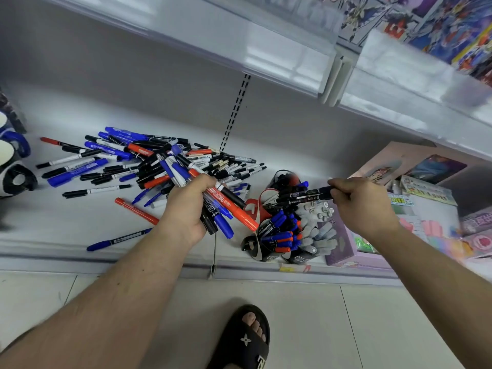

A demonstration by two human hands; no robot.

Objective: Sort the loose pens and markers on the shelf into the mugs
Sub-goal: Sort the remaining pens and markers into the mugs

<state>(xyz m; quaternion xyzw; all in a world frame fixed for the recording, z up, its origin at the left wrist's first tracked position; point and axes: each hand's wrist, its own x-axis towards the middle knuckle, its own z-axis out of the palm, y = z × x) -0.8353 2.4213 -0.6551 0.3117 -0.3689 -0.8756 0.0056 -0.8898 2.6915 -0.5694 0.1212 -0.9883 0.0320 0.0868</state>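
Both grips are full. His left hand (190, 209) is curled tight around a thick bundle of red, blue and black markers (213, 201), which fan out above and below the fist, a fat red one jutting toward the mugs. His right hand (356, 201) pinches a small clutch of slim black pens (303, 194) by one end, holding them roughly level with their free ends pointing left, over the cluster of mugs.

That cluster sits on the white metal shelf (80, 209) between the two hands, just right of the left fist and below the black pens: a red mug with a white heart handle (255, 209), a dark mug behind it (286, 177) with dark caps showing, and a black mug at the front edge (266, 249) crammed with blue, red and black markers. Beside these stand pale grey markers in a holder (316, 235), touching a lilac box (343, 243).

To the left of the left hand, a loose heap of pens and markers (149, 161) spreads over the shelf, with strays nearer the front, including a blue pen (118, 239) near the edge. More mugs with blue and black handles (16, 161) stand at the far left. On the tiled floor below, a foot in a black slide sandal (247, 339) shows.
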